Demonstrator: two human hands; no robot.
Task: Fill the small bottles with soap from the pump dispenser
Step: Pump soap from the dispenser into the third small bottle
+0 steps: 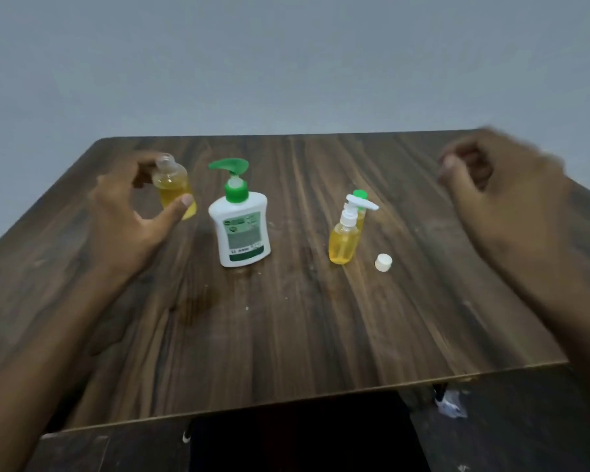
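My left hand (126, 212) grips a small clear bottle (173, 186) without a cap, about half full of yellow soap, held above the table's left side. Just to its right stands the white pump dispenser (241, 229) with a green pump head. A small pump bottle (344, 238) full of yellow soap stands right of centre, and a second small bottle with a green cap (360, 204) is partly hidden behind it. A loose white cap (383, 262) lies on the table beside them. My right hand (501, 195) hovers blurred at the far right, fingers loosely curled, holding nothing.
Everything sits on a dark wooden table (286, 335) against a plain grey wall. A wet patch (195, 306) marks the wood in front of the dispenser. Below the table's front edge the floor is dark, with a crumpled wrapper (452, 403) at the right.
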